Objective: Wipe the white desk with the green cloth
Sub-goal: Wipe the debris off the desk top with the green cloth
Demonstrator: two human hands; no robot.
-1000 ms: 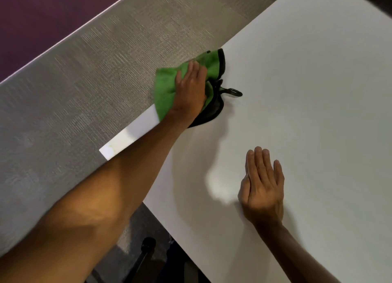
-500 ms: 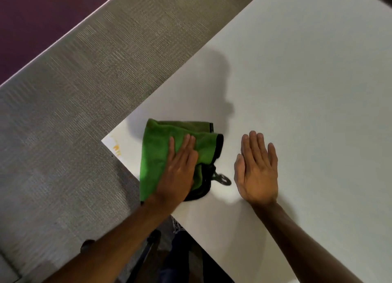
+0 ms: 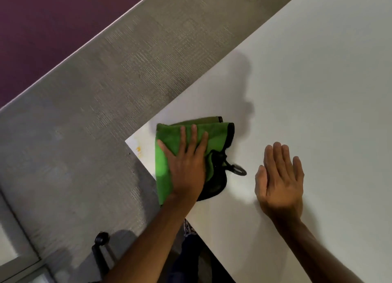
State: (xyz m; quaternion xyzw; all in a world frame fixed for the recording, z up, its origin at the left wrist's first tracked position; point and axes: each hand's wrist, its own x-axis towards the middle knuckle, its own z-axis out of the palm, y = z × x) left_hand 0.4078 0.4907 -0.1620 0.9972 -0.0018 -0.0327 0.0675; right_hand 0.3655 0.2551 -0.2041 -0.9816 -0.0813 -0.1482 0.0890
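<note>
The cloth looks fuzzy and matt; the desk smooth, faintly glossy; the carpet coarsely woven.

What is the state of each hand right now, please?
Left hand: open, pressed flat on the green cloth, not gripping it.
Right hand: open, flat on the white desk, holding nothing.

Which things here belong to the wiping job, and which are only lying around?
Belong to the job:
- green cloth, flat under the left hand
- white desk
- yellow stain near the desk corner
- right hand, resting flat on the desk

Only lying around:
- black clip hanging from the cloth
- chair wheel on the carpet
</note>
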